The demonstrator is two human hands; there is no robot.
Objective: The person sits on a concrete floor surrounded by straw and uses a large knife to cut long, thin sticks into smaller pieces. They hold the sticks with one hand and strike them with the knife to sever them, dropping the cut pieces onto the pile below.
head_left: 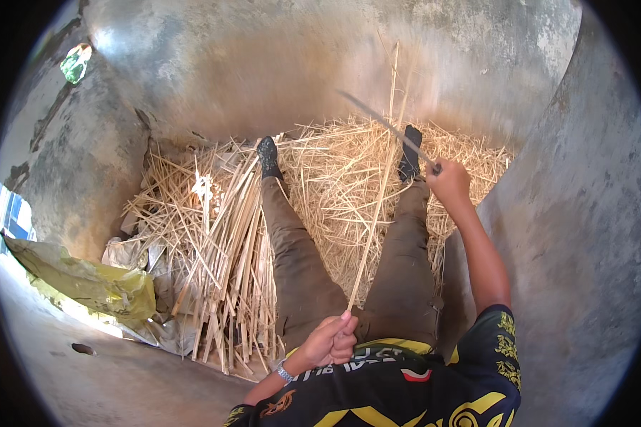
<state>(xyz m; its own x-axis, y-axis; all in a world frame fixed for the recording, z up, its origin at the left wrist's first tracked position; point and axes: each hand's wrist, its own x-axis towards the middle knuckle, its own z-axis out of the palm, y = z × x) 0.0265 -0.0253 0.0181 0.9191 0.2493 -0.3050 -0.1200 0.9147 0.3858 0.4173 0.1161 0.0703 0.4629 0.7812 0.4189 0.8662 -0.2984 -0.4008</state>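
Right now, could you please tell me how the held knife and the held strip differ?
The knife is dark greyish; the strip is pale straw-coloured. The right hand grips the knife, while the left hand grips the strip. The strip looks longer than the knife. Both are long and narrow.

strip [374,224]: pale, long, thin, runs aslant | knife [381,119]: narrow grey blade, dark handle, tilts across strip in view, contact unclear
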